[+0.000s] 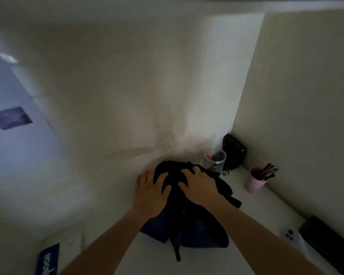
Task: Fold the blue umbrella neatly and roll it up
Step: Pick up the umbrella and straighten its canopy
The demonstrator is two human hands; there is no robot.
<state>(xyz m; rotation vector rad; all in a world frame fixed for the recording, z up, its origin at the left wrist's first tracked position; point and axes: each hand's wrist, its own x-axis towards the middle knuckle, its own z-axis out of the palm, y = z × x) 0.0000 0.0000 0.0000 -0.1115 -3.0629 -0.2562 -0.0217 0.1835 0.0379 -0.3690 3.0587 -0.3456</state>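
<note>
The blue umbrella (197, 229) lies collapsed on a white table (139, 255), its dark fabric bunched in loose folds with a thin dark tip pointing toward me. My left hand (150, 192) rests flat on the fabric's left side, fingers spread, a ring on one finger. On the upper right part of the fabric my right hand (201, 185) presses down, fingers also apart. Neither hand closes around the fabric. The scene is dim and blurred.
A clear jar (215, 158) and a black box (234, 151) stand in the far corner by the wall. A pink cup (254, 180) with pens sits at the right. A white phone (290, 237), a black object (330, 239) and a blue label (48, 260) lie near me.
</note>
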